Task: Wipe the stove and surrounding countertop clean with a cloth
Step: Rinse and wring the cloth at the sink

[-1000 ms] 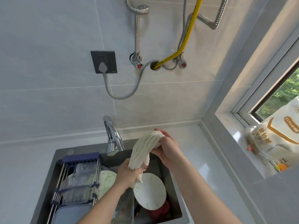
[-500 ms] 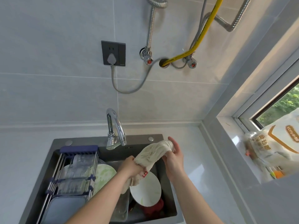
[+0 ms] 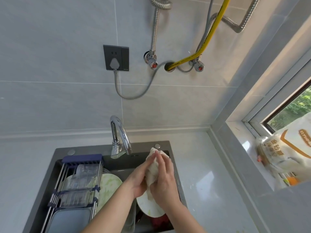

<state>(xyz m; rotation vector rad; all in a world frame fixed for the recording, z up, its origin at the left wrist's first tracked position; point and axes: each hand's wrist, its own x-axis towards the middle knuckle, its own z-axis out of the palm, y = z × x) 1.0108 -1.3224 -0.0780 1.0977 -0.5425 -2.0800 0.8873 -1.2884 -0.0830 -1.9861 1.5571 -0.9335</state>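
Cloth [image 3: 152,172] is bunched over the sink [image 3: 94,151], clamped between left hand [image 3: 138,179] and right hand [image 3: 164,180], fingers wrapped around it. Judged soft, limp, probably wet; best gripped mid-bundle, ends tucked under fingertips.

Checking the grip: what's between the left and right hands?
The cloth, bunched into a roll over the sink. In the head view the left hand and right hand press it from either side, with no gap between them and it.
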